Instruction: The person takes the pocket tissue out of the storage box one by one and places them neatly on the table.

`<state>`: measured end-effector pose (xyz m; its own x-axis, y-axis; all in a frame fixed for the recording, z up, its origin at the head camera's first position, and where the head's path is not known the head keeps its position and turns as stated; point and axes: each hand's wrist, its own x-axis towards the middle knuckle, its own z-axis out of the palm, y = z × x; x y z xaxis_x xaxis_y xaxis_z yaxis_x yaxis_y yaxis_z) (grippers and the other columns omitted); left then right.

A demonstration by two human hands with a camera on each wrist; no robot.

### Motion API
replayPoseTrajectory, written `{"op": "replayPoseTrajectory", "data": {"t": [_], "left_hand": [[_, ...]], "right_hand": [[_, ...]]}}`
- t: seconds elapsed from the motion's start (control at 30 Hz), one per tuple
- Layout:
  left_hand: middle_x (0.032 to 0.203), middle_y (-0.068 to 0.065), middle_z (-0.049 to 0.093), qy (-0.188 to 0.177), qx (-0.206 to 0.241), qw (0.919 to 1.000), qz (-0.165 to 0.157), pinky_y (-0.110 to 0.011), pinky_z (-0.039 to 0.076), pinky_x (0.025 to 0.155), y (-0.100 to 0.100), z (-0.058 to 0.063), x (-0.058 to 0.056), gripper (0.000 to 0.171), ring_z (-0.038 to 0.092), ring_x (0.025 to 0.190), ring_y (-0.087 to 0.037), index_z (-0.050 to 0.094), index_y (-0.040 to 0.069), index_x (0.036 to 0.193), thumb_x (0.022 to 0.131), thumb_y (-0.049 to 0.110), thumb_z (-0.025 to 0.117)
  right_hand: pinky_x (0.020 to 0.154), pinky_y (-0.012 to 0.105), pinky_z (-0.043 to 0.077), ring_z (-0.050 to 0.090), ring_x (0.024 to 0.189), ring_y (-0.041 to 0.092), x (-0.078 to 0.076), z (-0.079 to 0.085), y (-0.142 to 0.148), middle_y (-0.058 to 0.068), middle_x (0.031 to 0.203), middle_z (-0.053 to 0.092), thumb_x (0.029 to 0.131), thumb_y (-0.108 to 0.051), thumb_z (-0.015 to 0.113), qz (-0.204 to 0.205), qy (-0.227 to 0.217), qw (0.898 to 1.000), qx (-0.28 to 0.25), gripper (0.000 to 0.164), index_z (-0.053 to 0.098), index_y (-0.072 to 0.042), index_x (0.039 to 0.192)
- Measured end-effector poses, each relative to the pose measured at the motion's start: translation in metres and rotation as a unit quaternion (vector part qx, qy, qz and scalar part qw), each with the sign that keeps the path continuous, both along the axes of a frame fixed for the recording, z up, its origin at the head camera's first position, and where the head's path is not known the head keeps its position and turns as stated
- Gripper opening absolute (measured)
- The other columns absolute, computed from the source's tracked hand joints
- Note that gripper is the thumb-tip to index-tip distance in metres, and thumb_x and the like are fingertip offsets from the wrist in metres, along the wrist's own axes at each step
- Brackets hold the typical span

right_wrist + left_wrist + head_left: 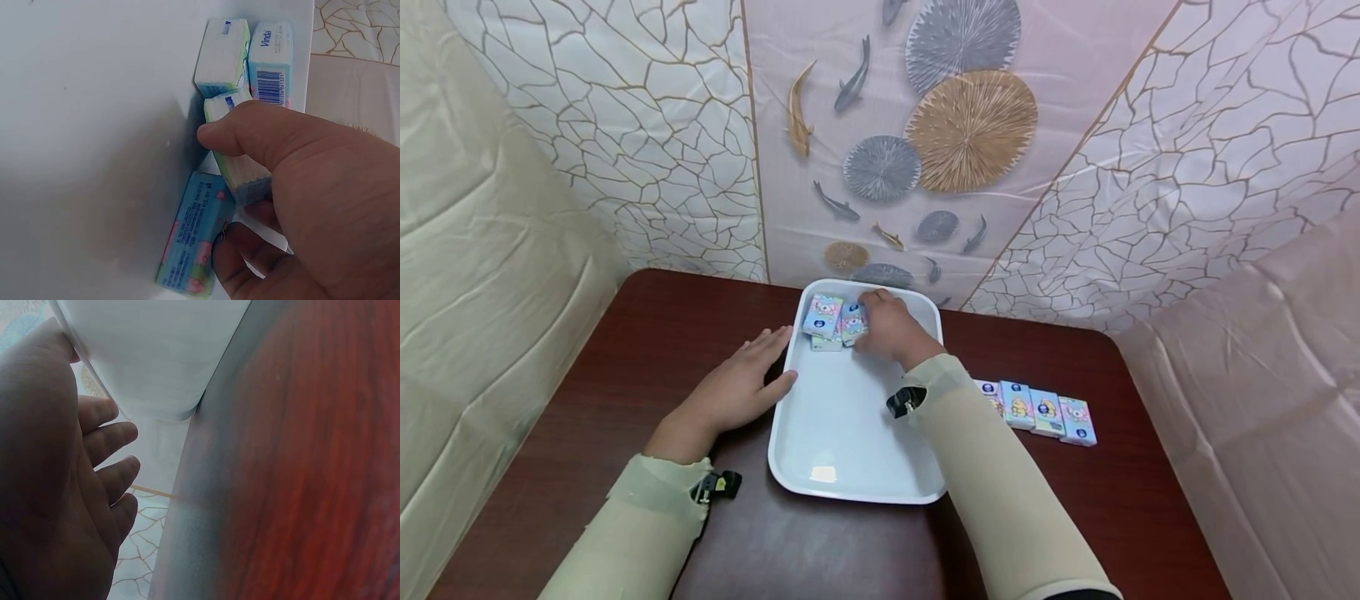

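Several small packs of tissues lie at the far end of a white tray [850, 433]. My right hand [891, 329] reaches in over the tray's right side and pinches one tissue pack [240, 178], the thumb on its pale side and the fingers partly hidden behind. Below it in the right wrist view, a blue tissue pack [195, 237] lies close to the curled fingers. Two more packs stand beyond the thumb, one with a barcode [270, 86]. Flat along the tray's left rim, my left hand [733, 392] has its fingers extended, some touching the edge.
To the right of the tray, a row of several tissue packs [1047, 412] lies on the dark red-brown table [1120, 492], partly hidden by the right sleeve. A patterned cloth [692, 125] hangs behind the table, with beige cloth [467, 250] at the sides.
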<state>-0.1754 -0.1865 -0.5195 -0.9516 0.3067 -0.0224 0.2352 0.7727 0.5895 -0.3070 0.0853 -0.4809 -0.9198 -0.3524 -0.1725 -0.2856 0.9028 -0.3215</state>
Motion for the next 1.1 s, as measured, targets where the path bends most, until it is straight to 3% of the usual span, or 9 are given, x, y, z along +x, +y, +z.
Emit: {"op": "replayPoseTrajectory", "data": {"t": [0.3,0.6,0.8,1.1], "left_hand": [[0.189,-0.01,0.023,0.001,0.0,1.0,0.002,-0.064,0.017,0.143,0.002,0.002,0.001,0.082,0.016,0.177,-0.039,0.018,0.019,0.183,0.117,0.051,0.055],[0.189,-0.011,0.023,-0.001,-0.002,1.0,0.0,-0.066,0.016,0.142,0.002,0.003,0.001,0.079,0.017,0.176,-0.042,0.018,0.018,0.182,0.118,0.048,0.054],[0.189,-0.011,0.023,0.002,0.003,1.0,0.001,-0.066,0.016,0.142,0.001,0.003,0.002,0.08,0.017,0.176,-0.042,0.019,0.018,0.182,0.118,0.05,0.054],[0.189,-0.01,0.024,0.006,0.003,1.0,0.003,-0.065,0.017,0.142,0.0,0.002,0.002,0.08,0.018,0.176,-0.041,0.02,0.018,0.182,0.117,0.049,0.055]], "right_hand": [[0.135,0.046,0.043,0.048,0.159,0.032,0.001,0.004,0.007,0.011,0.175,0.041,0.095,-0.022,0.089,0.013,0.011,1.0,-0.006,0.092,0.041,-0.007,0.172],[0.126,0.046,0.052,0.057,0.147,0.029,0.003,0.01,0.018,0.012,0.173,0.039,0.097,-0.012,0.084,0.03,0.005,0.999,-0.035,0.093,0.036,-0.009,0.176],[0.124,0.045,0.053,0.057,0.143,0.027,0.004,0.008,0.023,0.01,0.169,0.043,0.094,-0.01,0.086,0.02,0.003,0.999,-0.048,0.09,0.042,-0.01,0.172],[0.124,0.045,0.054,0.057,0.142,0.027,0.008,0.01,0.025,0.01,0.17,0.043,0.094,-0.011,0.088,0.006,0.0,0.998,-0.057,0.092,0.04,-0.011,0.172]]}}
